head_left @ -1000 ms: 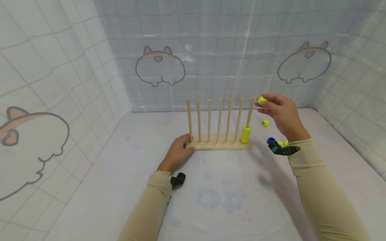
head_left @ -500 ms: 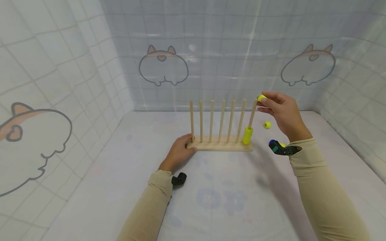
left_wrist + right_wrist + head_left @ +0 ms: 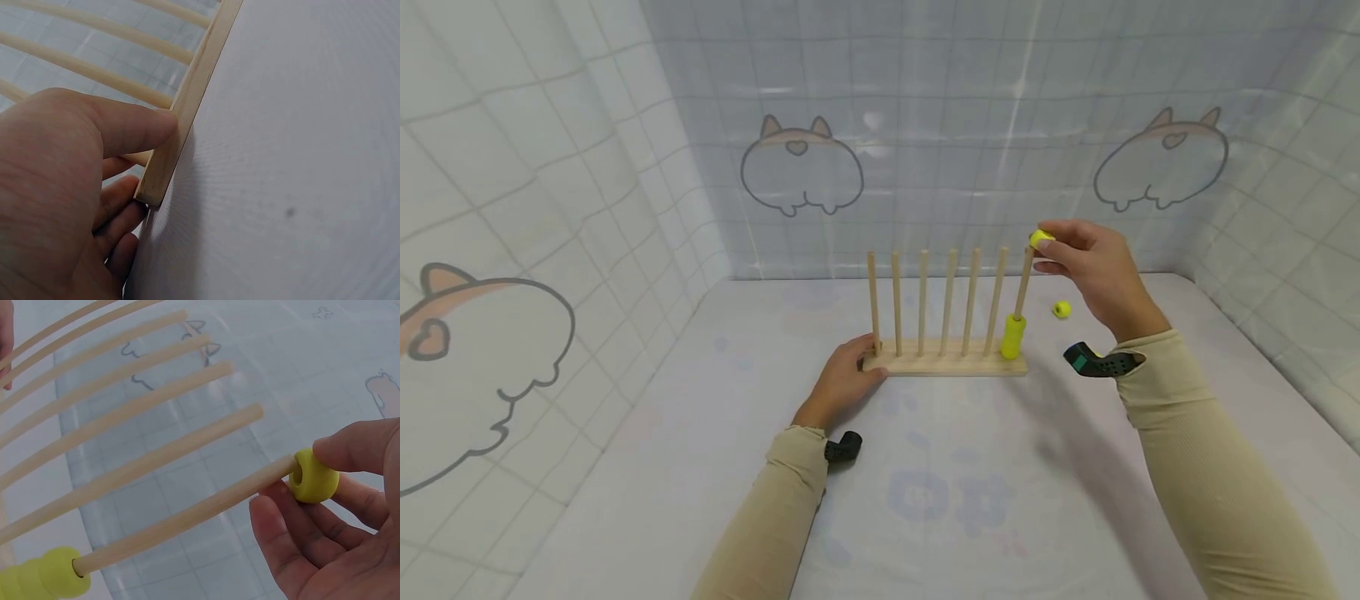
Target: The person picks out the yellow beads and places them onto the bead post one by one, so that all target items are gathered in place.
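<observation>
A wooden rack point(image 3: 943, 364) with a row of several upright pegs stands on the table. Yellow beads point(image 3: 1012, 337) are stacked low on its rightmost peg point(image 3: 1023, 283). My left hand point(image 3: 842, 379) grips the rack's left end, thumb on the front edge of the base point(image 3: 181, 119) and fingers behind it. My right hand point(image 3: 1093, 267) pinches a yellow bead point(image 3: 315, 476) between thumb and fingers at the top of the rightmost peg. In the right wrist view the bead's hole faces the peg tip, and the tip is right at the hole.
A loose yellow bead point(image 3: 1062, 309) lies on the table behind and right of the rack. Another bit of yellow shows beside the black wrist camera point(image 3: 1097, 362). A tiled-print sheet point(image 3: 955, 150) walls the table at the back and sides.
My right hand has brought the yellow bead left and slightly up, from beside the rightmost peg to its tip. The left hand stays on the rack. The blue bead is now hidden behind the right wrist.
</observation>
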Demonstrator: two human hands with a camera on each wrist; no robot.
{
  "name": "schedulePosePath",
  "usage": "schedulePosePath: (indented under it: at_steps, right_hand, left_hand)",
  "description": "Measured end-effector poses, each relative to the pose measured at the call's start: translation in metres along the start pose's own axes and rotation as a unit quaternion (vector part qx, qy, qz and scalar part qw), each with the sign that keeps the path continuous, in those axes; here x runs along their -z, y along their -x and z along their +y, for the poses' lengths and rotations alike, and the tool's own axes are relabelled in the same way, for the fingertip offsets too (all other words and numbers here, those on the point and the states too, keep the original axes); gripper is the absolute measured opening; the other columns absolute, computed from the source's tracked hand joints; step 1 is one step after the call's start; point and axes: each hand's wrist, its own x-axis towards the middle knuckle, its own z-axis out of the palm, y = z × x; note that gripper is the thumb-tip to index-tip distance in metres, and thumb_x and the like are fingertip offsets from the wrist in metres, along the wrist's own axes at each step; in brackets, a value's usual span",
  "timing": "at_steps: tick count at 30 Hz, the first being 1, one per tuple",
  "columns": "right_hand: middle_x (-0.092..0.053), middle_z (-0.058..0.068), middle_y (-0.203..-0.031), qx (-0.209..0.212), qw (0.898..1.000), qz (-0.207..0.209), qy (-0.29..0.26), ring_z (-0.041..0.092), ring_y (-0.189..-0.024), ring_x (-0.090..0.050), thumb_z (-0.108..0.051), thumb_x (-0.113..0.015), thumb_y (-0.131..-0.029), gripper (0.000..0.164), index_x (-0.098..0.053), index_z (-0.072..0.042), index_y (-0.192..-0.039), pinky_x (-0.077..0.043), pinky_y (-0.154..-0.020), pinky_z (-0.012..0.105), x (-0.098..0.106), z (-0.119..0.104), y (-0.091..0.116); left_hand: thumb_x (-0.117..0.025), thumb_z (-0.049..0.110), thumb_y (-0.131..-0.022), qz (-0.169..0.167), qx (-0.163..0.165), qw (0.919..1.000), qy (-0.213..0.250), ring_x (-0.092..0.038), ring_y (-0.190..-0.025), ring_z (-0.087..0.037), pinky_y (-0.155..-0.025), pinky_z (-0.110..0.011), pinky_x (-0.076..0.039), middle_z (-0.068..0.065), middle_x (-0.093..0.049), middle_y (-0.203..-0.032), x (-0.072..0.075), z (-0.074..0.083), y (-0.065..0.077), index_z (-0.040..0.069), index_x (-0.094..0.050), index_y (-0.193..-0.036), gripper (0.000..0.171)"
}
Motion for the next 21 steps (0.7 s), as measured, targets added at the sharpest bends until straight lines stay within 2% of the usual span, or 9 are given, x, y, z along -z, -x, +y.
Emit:
schedulePosePath:
  at_steps: [10,21]
  right_hand:
    - [-0.062,0.007,-0.124,-0.013,0.994,0.005,0.104,0.018,-0.108,-0.063,-0.023,-0.066,-0.098,0.045,-0.058,-0.003,-0.138,-0.053,-0.094,0.027,-0.0075,-0.0075,-0.0016]
    - [-0.061,0.007,-0.127,-0.023,0.991,-0.004,0.134,0.020,-0.108,-0.062,-0.024,-0.064,-0.099,0.046,-0.057,-0.004,-0.139,-0.052,-0.096,0.033,-0.0075,-0.0077,-0.0023]
  left_hand:
    - [-0.070,0.020,-0.092,0.001,-0.003,1.0000,0.006,-0.036,-0.143,-0.031,-0.117,-0.046,-0.029,-0.011,-0.045,-0.153,0.0011,0.0016,0.0016,0.006,-0.051,-0.147,0.060]
    - [-0.070,0.019,-0.092,0.002,-0.012,0.9999,0.009,-0.037,-0.142,-0.031,-0.117,-0.045,-0.030,-0.012,-0.046,-0.152,0.0012,0.0016,0.0008,0.005,-0.051,-0.146,0.060]
